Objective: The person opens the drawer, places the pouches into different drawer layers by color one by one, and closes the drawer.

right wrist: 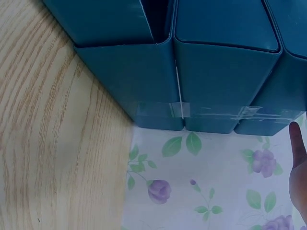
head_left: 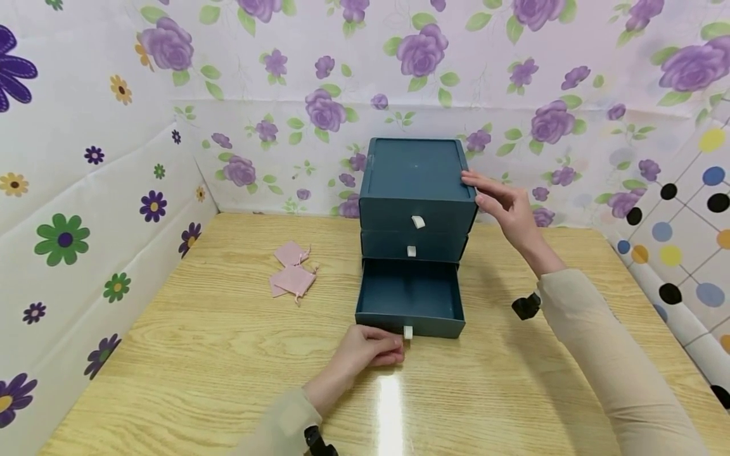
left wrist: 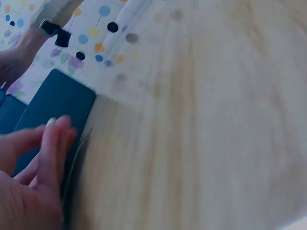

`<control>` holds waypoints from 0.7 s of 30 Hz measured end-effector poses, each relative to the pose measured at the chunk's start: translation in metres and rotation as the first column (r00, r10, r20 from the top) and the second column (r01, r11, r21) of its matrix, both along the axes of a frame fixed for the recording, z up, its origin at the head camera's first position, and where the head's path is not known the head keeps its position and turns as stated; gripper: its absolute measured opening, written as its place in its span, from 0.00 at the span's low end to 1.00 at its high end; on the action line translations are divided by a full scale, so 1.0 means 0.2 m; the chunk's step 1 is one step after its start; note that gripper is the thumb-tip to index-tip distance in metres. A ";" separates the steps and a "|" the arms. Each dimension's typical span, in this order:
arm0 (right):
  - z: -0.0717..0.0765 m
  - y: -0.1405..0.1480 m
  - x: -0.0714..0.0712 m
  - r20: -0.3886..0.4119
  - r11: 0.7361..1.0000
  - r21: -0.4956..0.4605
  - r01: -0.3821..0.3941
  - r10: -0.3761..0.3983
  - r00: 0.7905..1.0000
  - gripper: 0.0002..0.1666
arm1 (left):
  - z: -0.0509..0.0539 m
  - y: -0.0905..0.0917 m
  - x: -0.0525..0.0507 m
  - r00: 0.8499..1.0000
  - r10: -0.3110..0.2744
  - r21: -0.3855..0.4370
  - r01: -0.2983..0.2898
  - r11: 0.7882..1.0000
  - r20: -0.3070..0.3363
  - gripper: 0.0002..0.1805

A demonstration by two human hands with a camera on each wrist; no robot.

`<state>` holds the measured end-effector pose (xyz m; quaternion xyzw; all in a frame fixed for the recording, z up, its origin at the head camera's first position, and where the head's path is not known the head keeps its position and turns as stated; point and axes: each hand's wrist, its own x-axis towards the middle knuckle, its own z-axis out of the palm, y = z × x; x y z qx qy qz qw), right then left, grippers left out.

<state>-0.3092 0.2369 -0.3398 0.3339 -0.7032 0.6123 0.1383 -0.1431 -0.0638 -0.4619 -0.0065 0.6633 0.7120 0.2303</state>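
Observation:
A dark blue drawer box (head_left: 419,168) with three stacked drawers stands on the table near the floral backdrop. Its bottom drawer (head_left: 410,291) is pulled out, and the bare inside shows. My left hand (head_left: 365,348) is low in front of that drawer, its loosely bent fingertips beside the white pull tab (head_left: 407,332); in the left wrist view the fingers (left wrist: 50,153) appear close to the drawer front, with no tab seen clearly between them. Against the top right edge of the box rests my right hand (head_left: 507,206), fingers extended. Part of it enters the right wrist view.
Several pink drawstring pouches (head_left: 293,278) lie on the wooden table (head_left: 228,361) left of the box. Floral cloth (head_left: 274,126) hangs behind, with patterned cloth along both sides. Clear tape (right wrist: 211,111) runs across the back of the box's side.

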 end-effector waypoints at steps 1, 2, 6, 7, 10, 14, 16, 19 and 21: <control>0.00 0.00 0.00 0.001 1.000 -0.001 0.002 -0.002 1.000 0.22 | 0.01 -0.03 0.00 0.998 -0.056 -0.032 0.056 0.998 0.006 0.14; 0.00 0.00 0.00 0.001 1.000 -0.002 0.006 -0.006 1.000 0.21 | 0.02 -0.07 -0.01 0.993 -0.116 -0.070 0.117 0.991 0.009 0.14; 0.00 0.00 0.01 0.005 1.000 -0.003 0.022 -0.022 1.000 0.21 | 0.09 -0.23 -0.07 0.947 -0.320 -0.178 0.308 0.934 -0.038 0.16; 0.00 0.00 0.01 0.006 1.000 -0.002 0.023 -0.023 1.000 0.21 | 0.11 -0.27 -0.09 0.935 -0.349 -0.198 0.331 0.922 -0.059 0.16; 0.00 0.00 0.01 0.011 1.000 0.003 0.014 -0.014 1.000 0.21 | 0.17 -0.41 -0.15 0.910 -0.393 -0.240 0.355 0.904 -0.132 0.18; 0.00 0.01 0.01 0.009 1.000 0.005 0.003 -0.003 1.000 0.22 | 0.23 -0.59 -0.25 0.910 -0.354 -0.293 0.286 0.912 -0.215 0.21; -0.01 0.01 0.00 0.006 1.000 0.005 0.002 -0.002 1.000 0.22 | 0.25 -0.68 -0.29 0.915 -0.318 -0.315 0.235 0.920 -0.248 0.22; -0.01 0.01 0.00 0.005 1.000 0.005 -0.001 0.001 1.000 0.22 | 0.28 -0.80 -0.35 0.914 -0.286 -0.376 0.166 0.911 -0.289 0.24; -0.01 0.00 0.00 0.006 1.000 0.002 -0.007 0.007 1.000 0.22 | 0.30 -0.87 -0.39 0.908 -0.276 -0.434 0.120 0.893 -0.316 0.24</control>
